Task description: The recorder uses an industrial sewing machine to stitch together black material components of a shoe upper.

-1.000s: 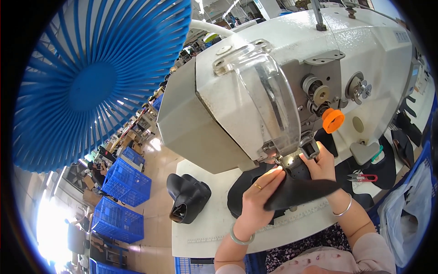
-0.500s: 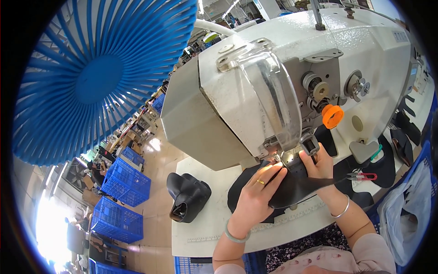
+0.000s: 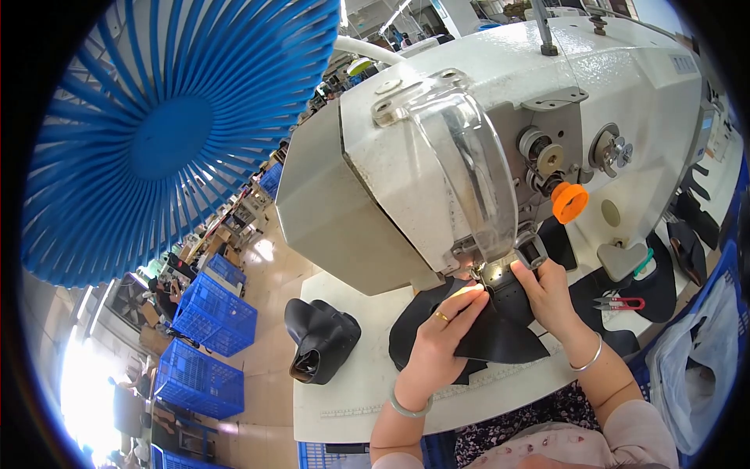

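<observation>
A black leather piece (image 3: pixel 500 336) lies under the needle area of the white sewing machine (image 3: pixel 625 86), its free part spreading toward me. My left hand (image 3: pixel 444 336), a gold ring on it, has its fingers pressed together on the leather's left side, fingertips close to the lit needle. From the right, my right hand (image 3: pixel 551 295) grips the leather's edge, thumb on top near the presser area; its other fingers are mostly hidden. The needle itself is too small to make out clearly. Another dark leather part (image 3: pixel 406 328) shows beneath my left hand.
A shaped black leather upper (image 3: pixel 320 340) stands on the table's left. Red-handled thread snips (image 3: pixel 619 303) rest on black pieces at right. A ruler strip (image 3: pixel 351 410) runs along the white table (image 3: pixel 328 426). A blue fan (image 3: pixel 172 137) hangs upper left; blue crates (image 3: pixel 199 383) stand on the floor.
The leather's right part, which stretched over my right wrist toward the snips, has swung down toward me. My right hand has shifted slightly down and right; the left hand has barely moved.
</observation>
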Demonstrator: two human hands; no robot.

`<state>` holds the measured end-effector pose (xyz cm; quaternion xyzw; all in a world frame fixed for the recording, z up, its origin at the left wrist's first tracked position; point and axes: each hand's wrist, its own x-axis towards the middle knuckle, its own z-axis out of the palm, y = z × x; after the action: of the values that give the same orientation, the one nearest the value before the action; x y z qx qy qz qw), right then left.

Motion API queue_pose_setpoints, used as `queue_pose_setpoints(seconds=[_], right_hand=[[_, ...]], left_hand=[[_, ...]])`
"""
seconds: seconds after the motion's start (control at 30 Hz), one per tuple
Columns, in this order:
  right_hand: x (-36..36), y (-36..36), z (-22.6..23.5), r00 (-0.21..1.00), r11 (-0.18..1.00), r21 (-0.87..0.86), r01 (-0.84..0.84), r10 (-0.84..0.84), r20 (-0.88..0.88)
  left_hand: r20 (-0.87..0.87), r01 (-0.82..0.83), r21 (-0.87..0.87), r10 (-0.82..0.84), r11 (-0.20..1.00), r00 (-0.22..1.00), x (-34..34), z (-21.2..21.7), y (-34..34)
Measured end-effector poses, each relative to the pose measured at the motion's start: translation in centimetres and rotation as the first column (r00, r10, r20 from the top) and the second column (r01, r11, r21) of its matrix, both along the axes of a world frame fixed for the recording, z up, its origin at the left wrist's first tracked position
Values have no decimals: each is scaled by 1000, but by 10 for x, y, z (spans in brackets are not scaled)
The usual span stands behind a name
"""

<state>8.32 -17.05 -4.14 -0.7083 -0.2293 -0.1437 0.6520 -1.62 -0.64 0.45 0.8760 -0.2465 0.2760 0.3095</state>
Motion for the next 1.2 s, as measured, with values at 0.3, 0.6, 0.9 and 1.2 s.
queue_pose_setpoints(seconds=[0.3,0.6,0.9,1.2], right_hand=[[6,-4,2,997,997,-15,-72,71,-8],[-4,0,8,1000,997,-71,29,-29,1],[6,1,-1,995,992,-107,70,-61,80],[7,-1,3,998,999,-36,23,-21,64]], left_hand=[[83,-102,163,90,981,993,-1,-2,-7],[34,-27,100,24,995,999,4,0,5],[91,-34,116,24,993,996,7,-3,3],[-88,49,-165,-64,985,994,11,-9,14]])
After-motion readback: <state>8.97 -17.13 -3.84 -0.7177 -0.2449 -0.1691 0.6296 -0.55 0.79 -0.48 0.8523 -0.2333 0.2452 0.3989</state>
